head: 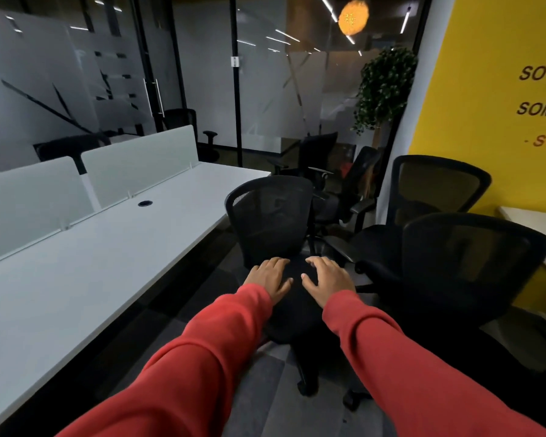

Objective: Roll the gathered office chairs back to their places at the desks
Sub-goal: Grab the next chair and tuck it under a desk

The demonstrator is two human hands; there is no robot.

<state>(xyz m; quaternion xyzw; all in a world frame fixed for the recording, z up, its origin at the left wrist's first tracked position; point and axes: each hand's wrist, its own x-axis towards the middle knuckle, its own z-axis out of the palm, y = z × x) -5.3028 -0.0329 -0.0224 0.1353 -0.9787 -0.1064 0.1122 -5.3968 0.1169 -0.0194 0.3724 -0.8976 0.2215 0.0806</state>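
Note:
A black mesh-backed office chair (270, 222) stands right in front of me, its seat turned toward me and its back facing away. My left hand (270, 277) lies flat on the seat with its fingers spread. My right hand (327, 280) rests beside it on the same seat, fingers also spread. Both arms wear red sleeves. Two more black mesh chairs (473, 263) (435, 187) crowd together just to the right. The long white desk (76, 263) with frosted divider panels runs along the left.
Further black chairs (331, 171) cluster near the glass wall behind. A yellow wall (486, 89) with lettering and a white desk corner (536, 222) close off the right. A hanging plant (385, 89) shows beyond the glass. Dark carpet (265, 405) lies between desk and chairs.

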